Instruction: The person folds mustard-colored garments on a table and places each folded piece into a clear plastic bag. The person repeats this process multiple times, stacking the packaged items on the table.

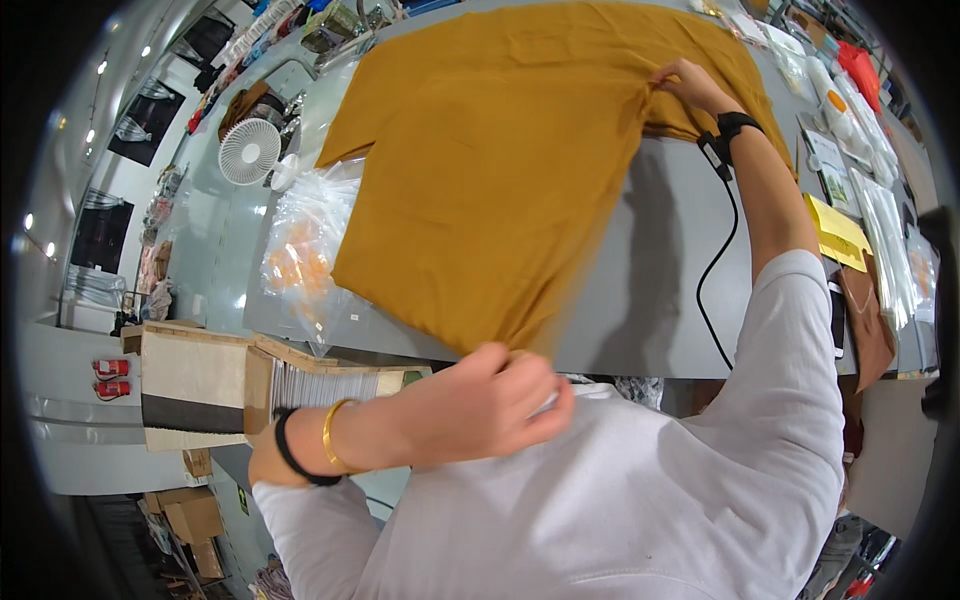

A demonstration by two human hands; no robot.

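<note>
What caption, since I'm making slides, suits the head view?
Right hand pinches a mustard garment over a grey table, left hand at its edge, clear plastic bags alongside.

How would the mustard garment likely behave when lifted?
The mustard garment is probably floppy: soft folds gather where the right hand pinches it. It is likely light for its size, since the cloth looks thin.

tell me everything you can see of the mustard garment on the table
The mustard garment looks like soft, plain woven cloth, with a sleeve-like part at left. It lies spread on the grey table, lightly creased, partly over clear plastic bags. The right hand pinches a gathered edge; the left hand is at the near edge, its grip hidden. The cloth between them is blurred.
</note>
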